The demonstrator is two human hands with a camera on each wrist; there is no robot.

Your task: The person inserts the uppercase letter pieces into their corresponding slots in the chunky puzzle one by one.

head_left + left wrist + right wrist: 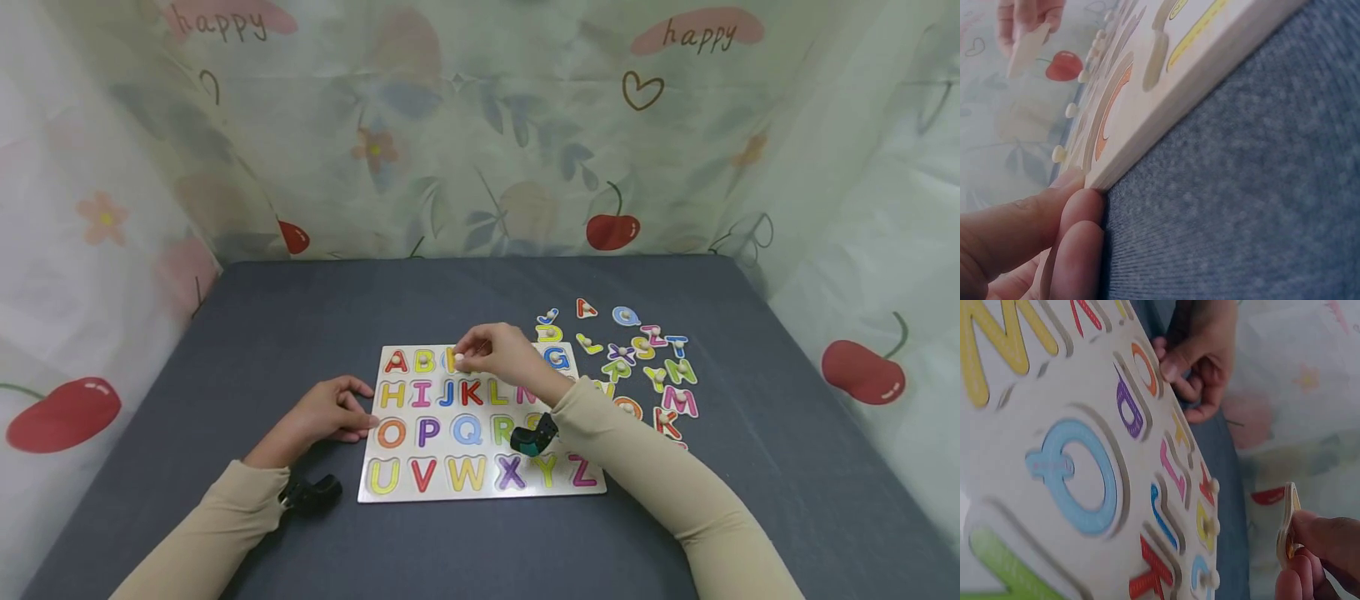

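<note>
A wooden alphabet puzzle board (489, 477) lies flat on the table. At its left edge my left hand (330, 410) grips the rim beside the orange O, thumb on top and fingers curled against the side. Over the top row, my right hand (501, 352) pinches a wooden letter piece (1287, 528), held clear of the board in the right wrist view. Its face shows yellow-orange, but which letter it is I cannot tell. Knobbed A (396, 361), B (424, 360) and blue C (1200, 575) pieces sit in the top row. My right hand and forearm hide part of the board.
Several loose knobbed letter pieces lie right of the board, among them a red A (586, 308), a blue Q (626, 316) and a pink M (680, 402). A dark cloth covers the table (315, 308). Printed curtains (480, 150) stand behind and at both sides.
</note>
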